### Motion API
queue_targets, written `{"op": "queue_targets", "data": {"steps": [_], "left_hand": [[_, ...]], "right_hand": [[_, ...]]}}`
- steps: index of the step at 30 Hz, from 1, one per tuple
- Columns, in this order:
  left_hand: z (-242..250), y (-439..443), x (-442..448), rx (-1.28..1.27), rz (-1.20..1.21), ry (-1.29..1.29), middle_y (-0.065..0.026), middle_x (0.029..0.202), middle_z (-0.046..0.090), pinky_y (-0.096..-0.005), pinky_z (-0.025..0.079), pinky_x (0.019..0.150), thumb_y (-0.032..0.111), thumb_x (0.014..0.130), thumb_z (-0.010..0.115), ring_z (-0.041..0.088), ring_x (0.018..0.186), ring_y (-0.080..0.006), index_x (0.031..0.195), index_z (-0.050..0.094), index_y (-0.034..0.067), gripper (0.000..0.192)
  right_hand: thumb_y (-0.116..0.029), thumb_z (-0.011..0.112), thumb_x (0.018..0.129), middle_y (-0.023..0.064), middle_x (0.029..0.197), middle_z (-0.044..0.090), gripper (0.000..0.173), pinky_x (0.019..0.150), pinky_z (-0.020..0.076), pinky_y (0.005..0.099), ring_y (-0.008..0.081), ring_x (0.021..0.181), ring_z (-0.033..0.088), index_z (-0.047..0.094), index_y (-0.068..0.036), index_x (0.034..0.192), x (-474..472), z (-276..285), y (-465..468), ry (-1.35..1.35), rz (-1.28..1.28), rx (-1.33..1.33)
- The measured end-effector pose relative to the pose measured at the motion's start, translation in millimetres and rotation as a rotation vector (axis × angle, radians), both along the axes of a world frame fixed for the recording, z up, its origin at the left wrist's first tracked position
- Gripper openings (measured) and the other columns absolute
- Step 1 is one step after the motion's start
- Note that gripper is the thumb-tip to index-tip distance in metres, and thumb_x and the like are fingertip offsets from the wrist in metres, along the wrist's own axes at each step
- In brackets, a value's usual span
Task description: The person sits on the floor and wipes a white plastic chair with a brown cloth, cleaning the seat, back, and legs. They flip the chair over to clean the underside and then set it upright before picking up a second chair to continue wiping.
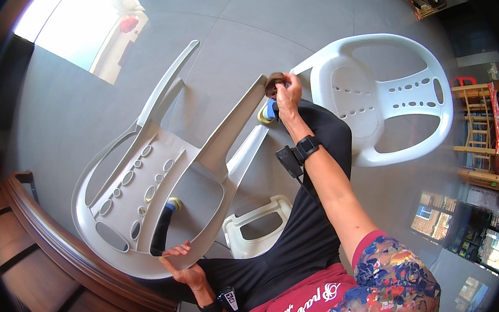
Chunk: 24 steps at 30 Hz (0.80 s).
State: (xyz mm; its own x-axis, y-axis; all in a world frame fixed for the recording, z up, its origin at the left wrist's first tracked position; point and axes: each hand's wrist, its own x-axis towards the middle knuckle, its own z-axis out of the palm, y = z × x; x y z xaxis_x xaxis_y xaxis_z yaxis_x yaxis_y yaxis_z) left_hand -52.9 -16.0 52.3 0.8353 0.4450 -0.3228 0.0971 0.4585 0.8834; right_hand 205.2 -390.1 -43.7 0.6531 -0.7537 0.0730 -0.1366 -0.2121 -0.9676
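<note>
A white plastic armchair (214, 154) is tipped over in front of me, with its underside and the oval holes of its back facing me. My left hand (187, 266) grips the chair's curved rim at the lower end, fingers on one side and thumb on the other. In my right hand (287, 92) is a bunched brown cloth (274, 85), held against the tip of one chair leg. The rest of that cloth is hidden by my fingers.
A second white plastic armchair (359, 99) stands upright at the right. Between my legs is a low white plastic stool (233, 230). Dark wooden furniture (54, 241) borders the lower left. Wooden racks (478, 133) stand at the far right on the grey tiled floor (257, 32).
</note>
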Motion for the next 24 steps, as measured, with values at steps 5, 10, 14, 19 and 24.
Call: {"op": "queue_targets", "data": {"steps": [5, 10, 14, 19, 24], "left_hand": [[0.1, 1.3, -0.2, 0.018, -0.022, -0.005, -0.0038, 0.069, 0.042, -0.0424, 0.043, 0.086, 0.043, 0.101, 0.031, 0.047, 0.069, -0.0190, 0.081, 0.042, 0.010, 0.040], [0.4, 3.8, 0.4, -0.026, 0.039, 0.027, -0.0035, 0.069, 0.042, -0.0415, 0.043, 0.085, 0.043, 0.101, 0.031, 0.046, 0.069, -0.0186, 0.081, 0.042, 0.010, 0.040], [0.3, 3.0, 0.0, -0.045, 0.062, 0.029, -0.0032, 0.069, 0.041, -0.0410, 0.043, 0.084, 0.043, 0.101, 0.031, 0.046, 0.069, -0.0187, 0.080, 0.042, 0.010, 0.041], [-0.3, 2.7, -0.5, -0.013, 0.030, 0.024, -0.0034, 0.068, 0.041, -0.0415, 0.043, 0.084, 0.043, 0.101, 0.030, 0.045, 0.067, -0.0186, 0.079, 0.041, 0.010, 0.041], [-0.8, 3.7, -0.6, 0.019, -0.024, -0.010, -0.0039, 0.067, 0.041, -0.0420, 0.044, 0.084, 0.042, 0.102, 0.028, 0.046, 0.067, -0.0185, 0.080, 0.041, 0.010, 0.041]], "right_hand": [[0.006, 0.057, 0.074, 0.0065, 0.097, 0.060, 0.020, 0.087, 0.0482, 0.0351, 0.0269, 0.100, 0.056, 0.067, -0.008, 0.085, 0.8, 34.3, 40.4, -0.032, 0.964, -0.925], [-0.001, 0.055, 0.078, 0.0056, 0.098, 0.060, 0.019, 0.089, 0.0471, 0.0347, 0.0270, 0.101, 0.055, 0.069, -0.011, 0.086, 14.5, 30.6, 14.2, 0.188, 0.901, -0.969], [-0.006, 0.053, 0.085, 0.0084, 0.099, 0.053, 0.013, 0.080, 0.0490, 0.0372, 0.0282, 0.094, 0.053, 0.065, -0.010, 0.085, 15.5, 12.7, -6.5, 0.181, 0.533, -0.909], [-0.002, 0.049, 0.086, 0.0210, 0.099, 0.046, 0.021, 0.079, 0.0466, 0.0440, 0.0380, 0.091, 0.053, 0.055, -0.005, 0.105, 0.6, 4.2, 20.3, 0.210, 0.325, -0.839], [0.001, 0.051, 0.082, 0.0239, 0.104, 0.048, 0.028, 0.079, 0.0497, 0.0460, 0.0425, 0.088, 0.058, 0.049, -0.003, 0.110, -3.1, 7.2, 34.5, 0.266, 0.448, -0.709]]}}
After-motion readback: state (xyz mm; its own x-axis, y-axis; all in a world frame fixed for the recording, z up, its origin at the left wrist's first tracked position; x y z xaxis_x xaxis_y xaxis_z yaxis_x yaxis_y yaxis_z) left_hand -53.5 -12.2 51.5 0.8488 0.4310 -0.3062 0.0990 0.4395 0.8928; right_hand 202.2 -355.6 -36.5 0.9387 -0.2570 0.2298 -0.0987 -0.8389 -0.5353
